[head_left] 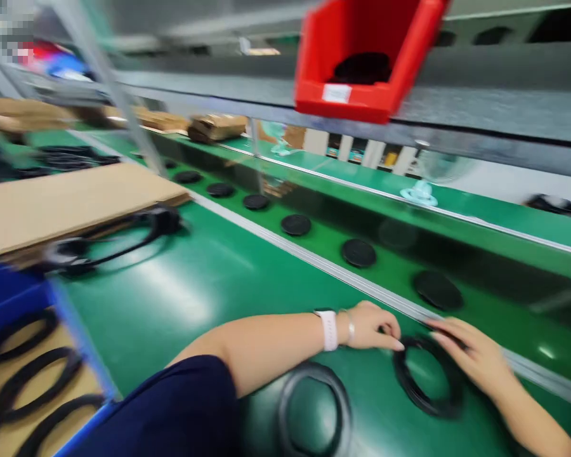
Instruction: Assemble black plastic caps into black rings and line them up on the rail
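Glossy green bench [219,273] carries a smooth black ring [343,409] and, farther left, a curved black band [159,222]; adjoining green strip [396,274]: flat black discs [359,252].

My left arm [271,346] stretched forward and to the right, and my left hand [368,325] had its fingers bent; my right hand [478,355] sat near it, fingers straighter, pointing leftward.

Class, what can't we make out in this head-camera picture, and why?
Head view: bottom of the ring below the watch strap, cut off by the lower edge.
Head view: writing on the label of the red bin, too small and blurred.
Head view: whether the right hand touches the other ring, lost to blur.
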### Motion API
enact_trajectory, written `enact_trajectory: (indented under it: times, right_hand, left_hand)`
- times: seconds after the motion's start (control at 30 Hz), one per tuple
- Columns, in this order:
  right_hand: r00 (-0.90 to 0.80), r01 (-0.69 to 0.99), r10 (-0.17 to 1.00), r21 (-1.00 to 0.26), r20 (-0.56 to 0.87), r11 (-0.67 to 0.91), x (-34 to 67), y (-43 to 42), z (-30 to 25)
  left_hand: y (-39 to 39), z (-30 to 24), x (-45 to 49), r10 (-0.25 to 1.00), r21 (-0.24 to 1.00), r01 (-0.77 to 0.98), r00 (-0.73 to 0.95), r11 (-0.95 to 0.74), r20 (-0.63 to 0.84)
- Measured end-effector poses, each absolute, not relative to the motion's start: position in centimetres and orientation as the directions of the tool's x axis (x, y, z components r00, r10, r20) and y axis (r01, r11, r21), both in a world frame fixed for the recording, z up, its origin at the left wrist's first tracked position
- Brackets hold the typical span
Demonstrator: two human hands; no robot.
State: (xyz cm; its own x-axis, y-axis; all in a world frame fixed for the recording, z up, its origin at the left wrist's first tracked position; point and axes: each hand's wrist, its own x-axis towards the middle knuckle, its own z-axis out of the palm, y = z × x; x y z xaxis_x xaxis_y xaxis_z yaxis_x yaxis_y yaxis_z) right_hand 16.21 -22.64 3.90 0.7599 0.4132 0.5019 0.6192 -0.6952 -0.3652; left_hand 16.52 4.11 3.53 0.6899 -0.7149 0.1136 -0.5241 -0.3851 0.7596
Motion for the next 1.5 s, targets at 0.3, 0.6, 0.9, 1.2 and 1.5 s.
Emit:
enact_trajectory:
  times: [0.3, 0.6, 0.9, 1.2, 1.5]
  right_hand:
    - [0.810, 0.567, 0.510, -0.608, 0.289, -0.556, 15.6, -22.7, 3.8]
    - [0.814, 0.571, 0.275, -0.616, 0.511, -0.543, 15.4, -22.1, 3.7]
    - [0.797, 0.572, 0.209, -0.598, 0.566, -0.562, 14.7, -20.9, 3.8]
    - [0.674, 0.066, -0.484, -0.698, 0.558, -0.713, 18.8, -31.2, 2.6]
    - [0.311, -0.494, -0.843, -0.683, 0.439, -0.538, 21.0, -42.0, 2.2]
  left_hand:
    - [4.0, 2.7, 17.7, -0.732, 0.822, -0.499, 0.662, -0.273, 0.160]
    - [3.6, 2.8, 18.1, -0.701, 0.910, -0.334, 0.710, -0.246, 0.071]
    - [4.0, 2.6, 18.3, -0.779, 0.898, -0.361, 0.627, -0.254, 0.032]
    - [3.7, 2.5, 18.1, -0.762, 0.944, -0.240, 0.647, -0.228, -0.019]
    - [3.9, 2.3, 18.5, -0.761, 0.889, -0.353, 0.649, -0.291, 0.008]
